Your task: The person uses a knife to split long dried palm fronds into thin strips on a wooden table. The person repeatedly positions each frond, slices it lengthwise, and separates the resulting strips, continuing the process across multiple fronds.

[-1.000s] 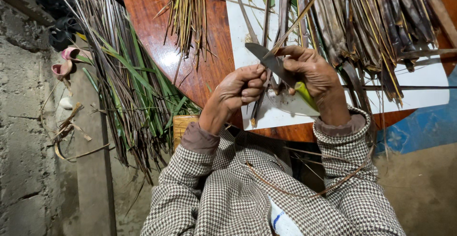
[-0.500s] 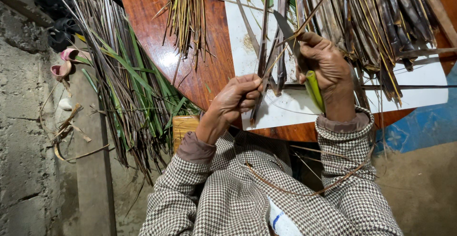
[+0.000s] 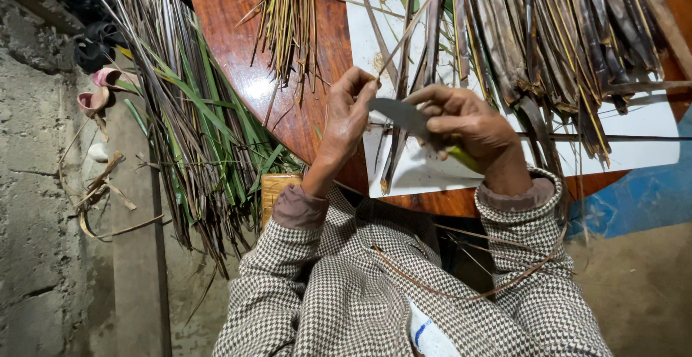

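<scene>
My right hand grips a knife with a yellow-green handle; its grey blade points left, flat across a long dark leaf strip. My left hand pinches that strip just above the blade, fingers closed on it. The strip runs from the table's near edge up and away over a white sheet on the round wooden table. Both sleeves are houndstooth check.
A thick bundle of dark dried leaf strips lies on the sheet at right. A smaller bunch of yellow-brown ribs rests on the wood. Green and brown leaves pile on the floor at left, near pink shoes. Blue tarp lies at right.
My left hand has slid up along the strip, away from me. My right hand has brought the knife back down, blade turned sideways across the strip.
</scene>
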